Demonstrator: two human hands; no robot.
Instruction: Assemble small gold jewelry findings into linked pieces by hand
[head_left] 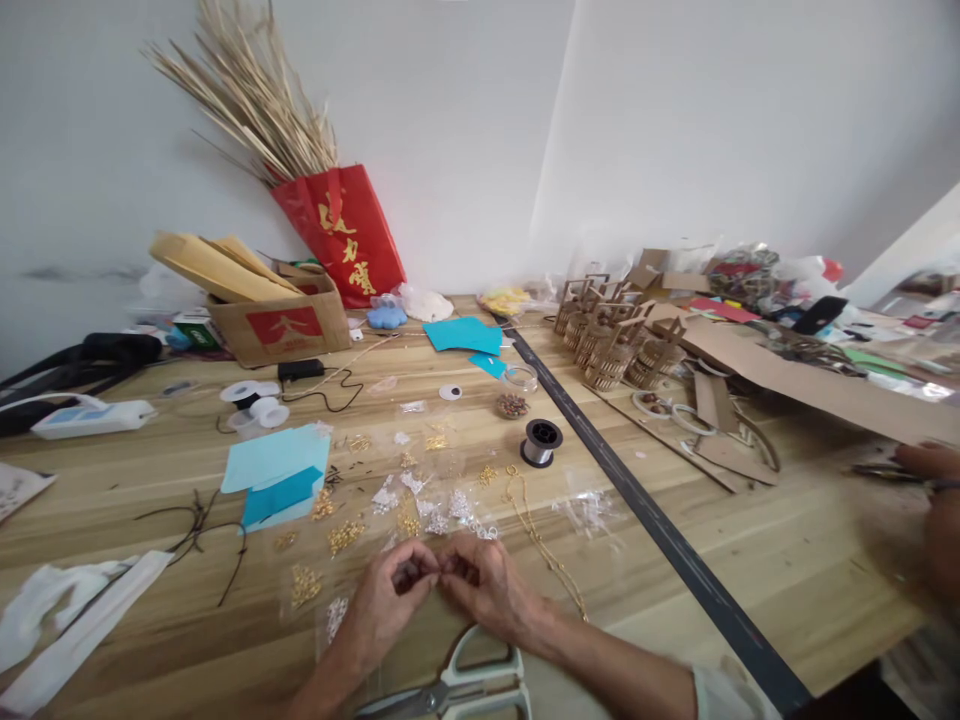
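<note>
On the counter [645, 590], near side | your left hand [396, 585] and right hand [484, 585] meet, grips pinched, contents unclear | open wood rightward, up to black strip [634, 490]

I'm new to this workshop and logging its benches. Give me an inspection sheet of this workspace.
Surface: wooden table, crossed by a dark strip.
Work things: gold-coloured pieces, silver-coloured pieces, gold-coloured chain, scissors at the bottom edge.
Clutter: cardboard box, blue sheets, small baskets, dark spool.
Hands: left hand and right hand meet, fingers pinched; any held item cannot be made out.
Cables: black cord, loosely curled.
Surroundings: pale wall, red bag of dry stalks, another person's hand at right.
</note>
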